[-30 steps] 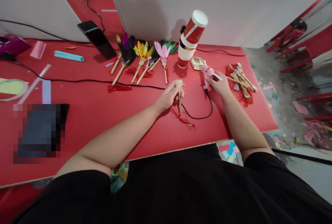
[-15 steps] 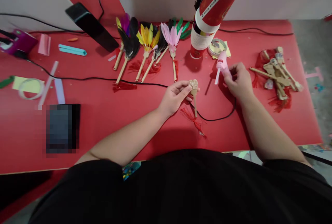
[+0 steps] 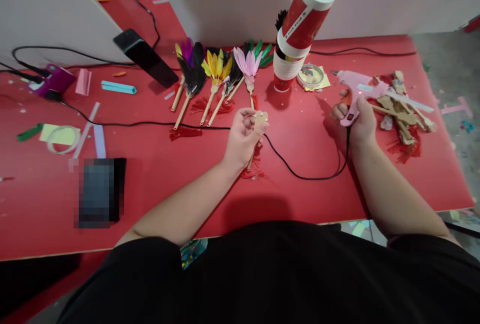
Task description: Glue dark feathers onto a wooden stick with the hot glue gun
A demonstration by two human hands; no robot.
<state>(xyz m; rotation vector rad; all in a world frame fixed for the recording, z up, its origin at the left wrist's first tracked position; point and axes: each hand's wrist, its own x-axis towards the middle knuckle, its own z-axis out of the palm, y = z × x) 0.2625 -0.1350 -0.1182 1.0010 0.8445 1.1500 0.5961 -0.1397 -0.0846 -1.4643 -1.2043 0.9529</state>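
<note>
My left hand (image 3: 241,136) pinches a small tan wooden fan-shaped piece (image 3: 259,125) near its top; its stick points down and a red tassel (image 3: 255,175) hangs at its end. My right hand (image 3: 362,121) is wrapped round the handle of a pink glue gun (image 3: 356,86), whose nozzle points left and whose clear stick juts out to the right. Several feathered sticks lie in a row behind my left hand, among them a yellow one (image 3: 216,68) and a pink one (image 3: 247,66).
Stacked paper cups (image 3: 287,71) stand at the back beside a tape roll (image 3: 311,76). Wooden pieces with red tassels (image 3: 403,119) are heaped at right. A black cable (image 3: 300,176) crosses the red table (image 3: 168,174). A black stand (image 3: 146,59) and purple plug block (image 3: 56,80) are at left.
My right hand has lifted the pink glue gun and turned it nozzle-left. My left hand has shifted left with the wooden piece, turning it. The view has moved slightly.
</note>
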